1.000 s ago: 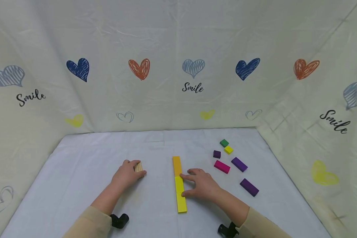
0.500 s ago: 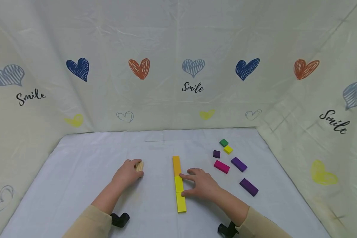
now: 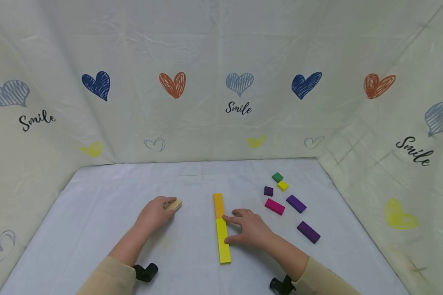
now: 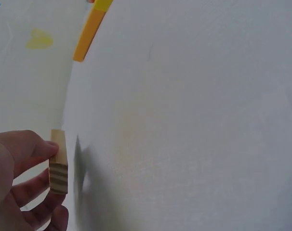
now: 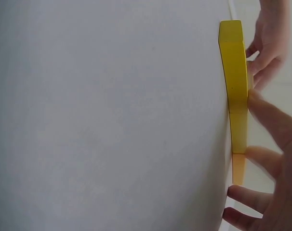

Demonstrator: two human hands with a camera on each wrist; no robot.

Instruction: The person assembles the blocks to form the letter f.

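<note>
A plain wooden block (image 3: 174, 205) is pinched between the thumb and fingers of my left hand (image 3: 153, 216). The left wrist view shows the striped grain on this wooden block's (image 4: 58, 178) end, and a shadow falls beside it. To its right, an orange block (image 3: 219, 205) and two yellow blocks, one in the middle (image 3: 221, 228) and one nearest me (image 3: 224, 251), lie end to end in a straight row. Spread fingers of my right hand (image 3: 252, 230) touch that row's right edge: the index finger near the orange-yellow joint, the thumb near the joint between the yellow blocks.
Right of the row lie loose blocks: a pink one (image 3: 275, 207), two long purple ones, the upper (image 3: 296, 203) and the lower (image 3: 308, 232), a small dark purple one (image 3: 268, 191), a small yellow one (image 3: 282, 186) and a green one (image 3: 277, 177). A white cloth (image 3: 107, 205) covers the table.
The wooden block has turned in my left fingers and now points toward the upper right. My left hand has shifted slightly left. My right hand and the row have stayed put.
</note>
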